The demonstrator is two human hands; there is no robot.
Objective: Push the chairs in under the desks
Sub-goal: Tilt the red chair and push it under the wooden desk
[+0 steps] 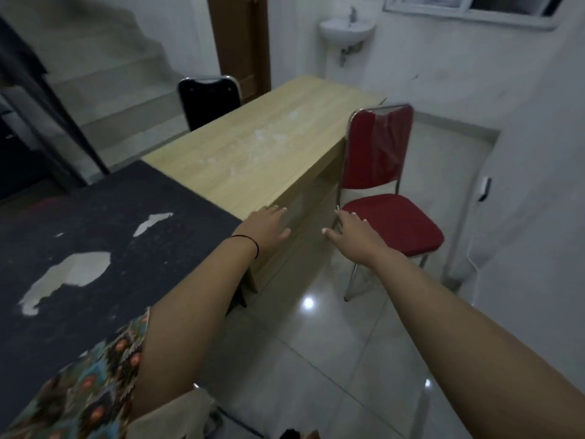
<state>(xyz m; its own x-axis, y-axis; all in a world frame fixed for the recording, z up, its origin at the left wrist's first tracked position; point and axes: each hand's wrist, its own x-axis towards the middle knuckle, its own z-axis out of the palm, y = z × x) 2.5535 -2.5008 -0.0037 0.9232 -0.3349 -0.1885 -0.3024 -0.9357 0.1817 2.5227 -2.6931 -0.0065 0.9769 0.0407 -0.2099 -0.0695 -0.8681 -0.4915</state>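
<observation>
Both arms reach forward, fingers spread and holding nothing: the left hand [264, 228] over the near corner of the wooden desk [253, 153], the right hand [349, 232] near the red chair [384, 191]. That chair stands pulled out on the desk's right, sideways to it. It looks light, with a stiff metal frame and padded seat; the backrest top seems the best hold. No readable writing.
</observation>
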